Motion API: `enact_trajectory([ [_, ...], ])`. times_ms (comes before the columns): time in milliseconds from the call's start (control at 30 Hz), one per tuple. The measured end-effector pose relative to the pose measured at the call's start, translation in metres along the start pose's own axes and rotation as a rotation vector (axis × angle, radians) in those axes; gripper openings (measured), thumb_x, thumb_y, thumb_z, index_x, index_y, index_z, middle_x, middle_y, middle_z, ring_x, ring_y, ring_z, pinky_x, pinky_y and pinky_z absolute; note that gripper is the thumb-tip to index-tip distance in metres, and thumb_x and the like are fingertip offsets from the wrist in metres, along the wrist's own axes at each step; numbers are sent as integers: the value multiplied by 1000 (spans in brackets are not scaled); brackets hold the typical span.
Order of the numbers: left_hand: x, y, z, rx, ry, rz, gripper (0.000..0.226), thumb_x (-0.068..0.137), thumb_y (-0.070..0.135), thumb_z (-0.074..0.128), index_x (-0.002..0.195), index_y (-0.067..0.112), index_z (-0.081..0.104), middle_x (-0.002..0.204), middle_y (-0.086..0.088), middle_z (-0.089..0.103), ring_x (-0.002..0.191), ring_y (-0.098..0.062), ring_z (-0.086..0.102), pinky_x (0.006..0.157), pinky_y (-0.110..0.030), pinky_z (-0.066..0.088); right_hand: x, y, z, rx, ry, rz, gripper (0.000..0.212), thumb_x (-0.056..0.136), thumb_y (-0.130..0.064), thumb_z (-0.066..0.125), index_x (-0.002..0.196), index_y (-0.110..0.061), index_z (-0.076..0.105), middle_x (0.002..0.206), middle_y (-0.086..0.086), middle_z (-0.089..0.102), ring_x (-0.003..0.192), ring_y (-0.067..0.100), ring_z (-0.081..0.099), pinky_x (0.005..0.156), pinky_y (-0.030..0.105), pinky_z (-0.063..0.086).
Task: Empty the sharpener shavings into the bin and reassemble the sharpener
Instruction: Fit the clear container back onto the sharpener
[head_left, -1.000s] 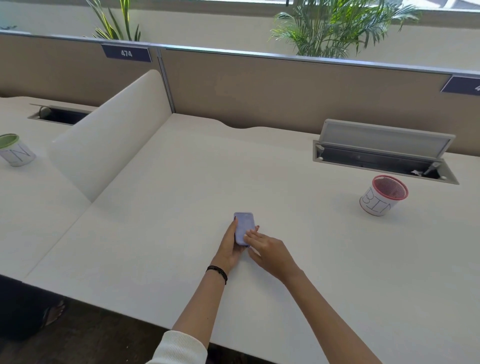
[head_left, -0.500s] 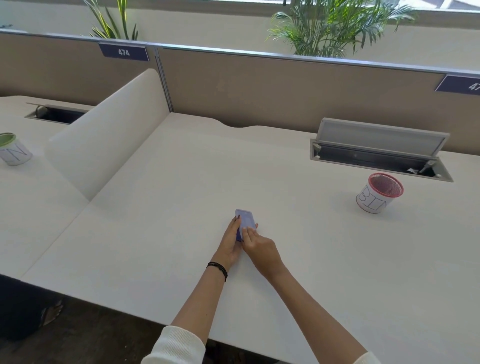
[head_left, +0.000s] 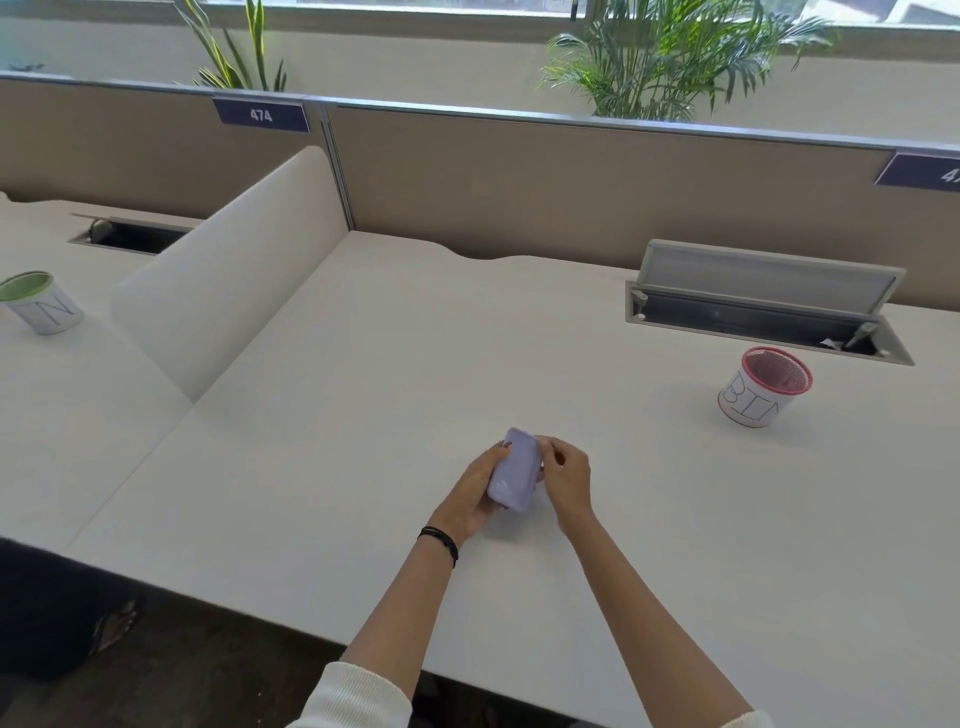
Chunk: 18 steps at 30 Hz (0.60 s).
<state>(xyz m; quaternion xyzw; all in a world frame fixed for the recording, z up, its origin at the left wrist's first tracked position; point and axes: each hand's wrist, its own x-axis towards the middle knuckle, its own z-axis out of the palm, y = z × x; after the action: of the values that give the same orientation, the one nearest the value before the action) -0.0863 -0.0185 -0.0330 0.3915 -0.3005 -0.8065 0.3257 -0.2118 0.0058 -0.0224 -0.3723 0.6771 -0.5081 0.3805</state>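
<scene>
White table (head_left: 363, 389) under office partitions: well left of the bin (head_left: 763, 387), the left hand (head_left: 475, 488) grasps the lilac sharpener (head_left: 511, 473); the right hand (head_left: 566, 478) pinches its far end. Best steady the body, pulling the cover straight off.

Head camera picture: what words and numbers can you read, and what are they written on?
"BIN": red-rimmed white mesh cup on the desk.
"474": dark blue plate on the brown partition.
"4...": second dark blue plate, cut off by the picture edge.
"N": green-rimmed white cup; other letters hidden.
</scene>
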Motion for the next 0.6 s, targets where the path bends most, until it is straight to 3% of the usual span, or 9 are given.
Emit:
enact_trajectory([
  [133, 0, 3, 0, 51, -76, -4, 32, 86, 35, 59, 114, 19, 66, 117, -5, 69, 107, -22, 66, 92, -35, 54, 1, 7, -9, 94, 16, 47, 15, 89, -7, 58, 84, -8, 72, 81, 10, 70, 77, 24, 63, 68, 34, 53],
  [233, -5, 5, -2, 128, -66, 16, 25, 93, 27, 51, 114, 24, 66, 119, 0, 68, 112, -21, 63, 93, -34, 53, -1, 6, -13, 164, -8, 55, 13, 89, -5, 59, 85, -6, 72, 83, 11, 71, 76, 23, 66, 64, 24, 53],
  [300, -14, 9, -6, 246, -55, 46, 25, 95, 25, 49, 113, 31, 65, 117, 8, 69, 112, -16, 63, 90, -27, 53, -6, 3, -15, 187, -70, 35, 13, 89, -5, 59, 86, -7, 71, 85, 12, 71, 76, 23, 67, 63, 24, 56],
  [433, -35, 22, -19, 603, -66, 163, 32, 87, 36, 61, 118, 45, 59, 120, 25, 63, 109, 3, 60, 80, -12, 51, -21, 7, -14, 215, -218, 60, 21, 92, -11, 56, 83, -19, 73, 87, 7, 74, 78, 22, 71, 62, 24, 58],
  [533, -44, 30, -28, 836, -100, 255, 38, 85, 29, 66, 119, 43, 59, 120, 20, 63, 105, 4, 59, 82, -13, 49, -32, 14, -10, 295, -328, 131, 23, 95, -17, 51, 89, -16, 73, 95, 12, 74, 87, 23, 71, 68, 22, 57],
  [600, -47, 31, -33, 997, -144, 329, 41, 85, 22, 67, 122, 37, 59, 119, 9, 62, 102, -6, 59, 84, -18, 49, -37, 17, -6, 311, -385, 151, 23, 95, -22, 52, 97, -9, 71, 99, 13, 73, 92, 23, 70, 74, 23, 57],
])
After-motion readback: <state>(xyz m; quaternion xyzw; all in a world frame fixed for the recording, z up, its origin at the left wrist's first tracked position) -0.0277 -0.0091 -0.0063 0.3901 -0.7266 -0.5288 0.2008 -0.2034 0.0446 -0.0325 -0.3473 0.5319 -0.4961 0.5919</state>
